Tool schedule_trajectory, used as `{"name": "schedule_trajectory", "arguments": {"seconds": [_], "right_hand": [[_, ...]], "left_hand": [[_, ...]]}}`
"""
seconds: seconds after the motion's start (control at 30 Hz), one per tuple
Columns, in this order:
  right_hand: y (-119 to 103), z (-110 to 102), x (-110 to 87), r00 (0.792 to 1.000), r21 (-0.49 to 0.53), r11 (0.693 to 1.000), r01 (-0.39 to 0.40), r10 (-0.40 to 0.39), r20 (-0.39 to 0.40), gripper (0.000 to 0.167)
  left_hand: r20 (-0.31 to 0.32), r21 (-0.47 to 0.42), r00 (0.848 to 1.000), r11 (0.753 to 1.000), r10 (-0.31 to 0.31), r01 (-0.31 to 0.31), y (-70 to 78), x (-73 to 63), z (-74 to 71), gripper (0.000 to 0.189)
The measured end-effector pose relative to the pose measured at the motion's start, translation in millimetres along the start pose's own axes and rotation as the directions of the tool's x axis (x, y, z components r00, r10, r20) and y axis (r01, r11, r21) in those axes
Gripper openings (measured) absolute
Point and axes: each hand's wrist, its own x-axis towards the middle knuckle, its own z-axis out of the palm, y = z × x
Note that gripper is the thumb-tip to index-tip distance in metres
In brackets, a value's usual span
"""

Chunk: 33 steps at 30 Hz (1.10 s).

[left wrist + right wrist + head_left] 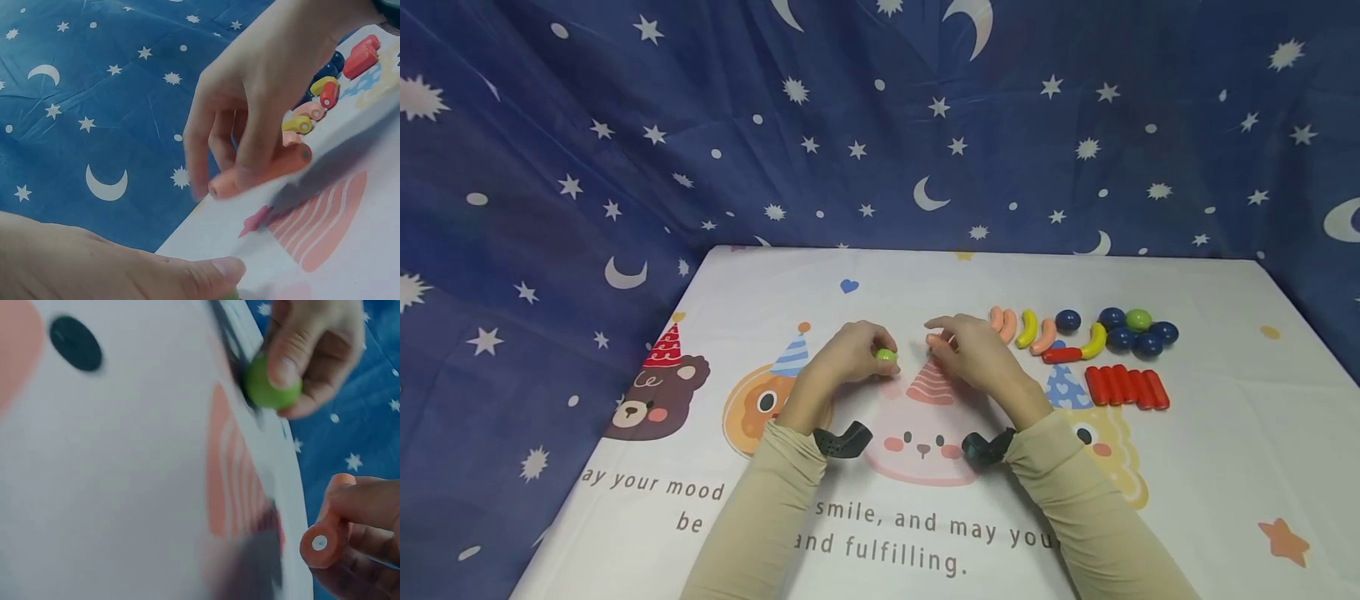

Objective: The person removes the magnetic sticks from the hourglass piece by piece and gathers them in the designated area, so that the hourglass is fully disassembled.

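Note:
In the head view my left hand (847, 354) pinches a small green ball (270, 386) just above the white cloth, left of the middle. To its right, my right hand (976, 348) grips a short orange curved stick (284, 167) between thumb and fingers. A small round disc, white in the right wrist view, sits in the end of that stick. The two held pieces are apart from each other. In the left wrist view most of the green ball is hidden behind the left thumb (219, 272).
Right of the hands lie pink curved sticks (1009, 325), yellow curved sticks (1027, 328), a lone red stick (1062, 356) and a row of red sticks (1126, 387). Several dark blue balls (1147, 345) surround another green ball (1138, 320). A starry blue curtain (850, 125) hangs behind the printed tablecloth (1225, 467).

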Motion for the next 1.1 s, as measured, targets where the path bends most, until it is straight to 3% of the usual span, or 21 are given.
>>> {"name": "schedule_trajectory", "arguments": {"seconds": [0.17,0.27,0.57,0.93,1.1], "right_hand": [[12,-10,1.4,0.996,0.036,0.996,-0.077,0.079,-0.049,0.025],[20,-14,1.1,0.986,0.049,0.993,-0.11,0.115,-0.121,0.026],[43,-13,2.2,0.921,0.157,0.976,-0.149,0.195,-0.338,0.032],[57,-8,8.6,0.853,0.212,0.962,-0.171,0.252,-0.456,0.03],[62,-8,9.3,0.853,0.168,0.968,-0.188,0.246,-0.461,0.028]], "left_hand": [[0.004,-0.017,1.0,1.0,-0.006,0.006,-0.6,-0.6,0.9,0.029],[0.004,-0.024,1.0,1.0,-0.006,0.007,-0.5,-1.0,0.9,0.029],[0.002,-0.05,1.0,0.999,0.007,-0.007,1.6,-0.8,1.8,0.031],[0.013,-0.07,1.0,0.998,-0.005,0.006,1.8,-0.8,3.9,0.03],[0.015,-0.069,1.0,0.998,-0.004,0.005,1.3,-0.7,5.2,0.03]]}}
